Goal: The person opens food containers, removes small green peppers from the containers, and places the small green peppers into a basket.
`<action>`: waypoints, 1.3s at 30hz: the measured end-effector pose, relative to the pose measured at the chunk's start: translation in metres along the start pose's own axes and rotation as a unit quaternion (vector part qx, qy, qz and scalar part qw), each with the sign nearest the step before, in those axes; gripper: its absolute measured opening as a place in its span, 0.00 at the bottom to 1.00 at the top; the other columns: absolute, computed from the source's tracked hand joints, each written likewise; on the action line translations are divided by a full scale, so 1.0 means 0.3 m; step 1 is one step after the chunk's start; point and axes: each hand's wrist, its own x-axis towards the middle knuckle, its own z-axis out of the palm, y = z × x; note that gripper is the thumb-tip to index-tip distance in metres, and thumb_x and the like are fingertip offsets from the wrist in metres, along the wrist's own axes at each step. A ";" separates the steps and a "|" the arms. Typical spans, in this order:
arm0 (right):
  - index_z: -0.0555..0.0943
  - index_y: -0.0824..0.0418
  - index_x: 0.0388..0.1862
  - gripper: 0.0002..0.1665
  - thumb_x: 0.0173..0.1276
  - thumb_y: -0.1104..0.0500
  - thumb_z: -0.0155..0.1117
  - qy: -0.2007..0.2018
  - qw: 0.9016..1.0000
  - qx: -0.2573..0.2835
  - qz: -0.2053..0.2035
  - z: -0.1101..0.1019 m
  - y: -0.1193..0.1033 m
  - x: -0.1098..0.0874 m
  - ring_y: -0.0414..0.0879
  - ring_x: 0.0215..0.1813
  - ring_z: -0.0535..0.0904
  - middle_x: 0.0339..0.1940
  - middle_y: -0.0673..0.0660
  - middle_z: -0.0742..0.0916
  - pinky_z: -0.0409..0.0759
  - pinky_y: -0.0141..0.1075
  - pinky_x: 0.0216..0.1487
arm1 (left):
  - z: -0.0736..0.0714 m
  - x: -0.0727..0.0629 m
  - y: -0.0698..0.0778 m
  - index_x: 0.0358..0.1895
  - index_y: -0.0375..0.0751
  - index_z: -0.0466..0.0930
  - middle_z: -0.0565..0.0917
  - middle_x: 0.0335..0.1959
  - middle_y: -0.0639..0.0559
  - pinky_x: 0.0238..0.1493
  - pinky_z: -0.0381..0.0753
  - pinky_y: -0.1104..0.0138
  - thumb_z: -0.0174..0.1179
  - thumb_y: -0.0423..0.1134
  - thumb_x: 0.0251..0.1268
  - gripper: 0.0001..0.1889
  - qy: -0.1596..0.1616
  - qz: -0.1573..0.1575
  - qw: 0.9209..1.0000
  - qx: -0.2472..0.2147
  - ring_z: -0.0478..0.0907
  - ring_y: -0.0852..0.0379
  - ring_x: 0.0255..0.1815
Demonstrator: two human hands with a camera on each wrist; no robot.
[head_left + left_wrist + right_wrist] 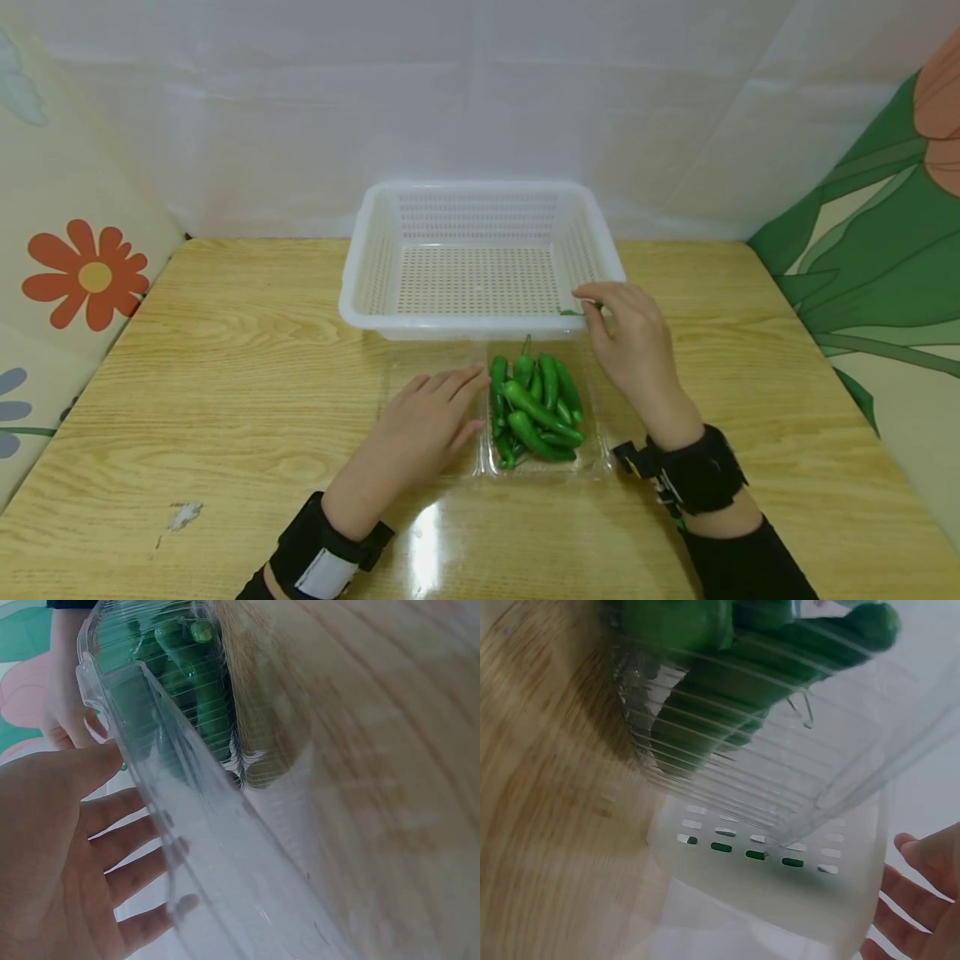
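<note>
Several green chili peppers [536, 408] lie heaped in the right half of a clear plastic clamshell box [401, 367]. My left hand [431, 421] spreads over the box's left half, fingertips beside the heap; in the left wrist view some fingers show through the clear plastic. At the near right corner of the white slotted basket [480, 323], my right hand [633, 333] reaches over the rim, thumb and fingers apart. Just below its fingers a bit of green pepper [570, 312] shows inside the basket. Through the wall slots in the right wrist view, blurred green is visible.
The basket stands behind the clamshell box on a wood-grain table [247, 375]. A white cloth [480, 100] hangs behind. Flower-patterned panels [93, 275] border the sides. A pale worn patch [185, 517] marks the table at front left.
</note>
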 end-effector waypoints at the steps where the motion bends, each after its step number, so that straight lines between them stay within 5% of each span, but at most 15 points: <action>1: 0.84 0.68 0.48 0.13 0.64 0.74 0.66 0.001 1.000 0.000 -0.003 -0.003 -0.003 0.000 0.60 0.53 0.81 0.49 0.65 0.87 0.76 0.52 0.58 | -0.001 0.000 0.001 0.73 0.43 0.66 0.67 0.74 0.48 0.68 0.69 0.50 0.52 0.53 0.75 0.29 0.000 0.000 1.000 -0.001 0.68 0.49 0.70; 10: 0.84 0.68 0.49 0.13 0.65 0.73 0.66 0.010 0.999 0.029 -0.039 -0.039 -0.039 -0.005 0.58 0.54 0.81 0.50 0.63 0.87 0.77 0.50 0.59 | -0.002 -0.005 0.004 0.73 0.42 0.66 0.67 0.73 0.48 0.68 0.68 0.50 0.52 0.53 0.75 0.30 -0.001 0.002 1.000 -0.001 0.68 0.48 0.70; 25: 0.85 0.64 0.47 0.17 0.59 0.75 0.70 -0.061 0.987 0.094 -0.113 -0.085 -0.070 -0.002 0.54 0.53 0.82 0.49 0.60 0.88 0.77 0.36 0.61 | -0.004 -0.005 0.002 0.72 0.42 0.67 0.68 0.73 0.47 0.68 0.69 0.51 0.53 0.53 0.75 0.29 0.012 0.008 1.000 -0.001 0.69 0.48 0.69; 31: 0.83 0.62 0.52 0.18 0.63 0.70 0.69 -0.155 0.978 0.108 -0.083 -0.106 -0.083 -0.010 0.52 0.56 0.81 0.52 0.56 0.87 0.79 0.45 0.59 | -0.004 -0.002 0.001 0.72 0.42 0.66 0.68 0.73 0.48 0.68 0.69 0.50 0.53 0.53 0.75 0.29 0.009 0.007 1.000 -0.002 0.68 0.48 0.69; 39: 0.80 0.62 0.58 0.23 0.63 0.63 0.72 -0.284 0.948 0.136 -0.053 -0.112 -0.103 -0.014 0.48 0.52 0.81 0.51 0.53 0.86 0.80 0.49 0.57 | 0.001 -0.002 -0.002 0.72 0.42 0.67 0.68 0.73 0.47 0.68 0.69 0.51 0.54 0.53 0.74 0.29 0.014 0.009 1.000 -0.002 0.68 0.48 0.69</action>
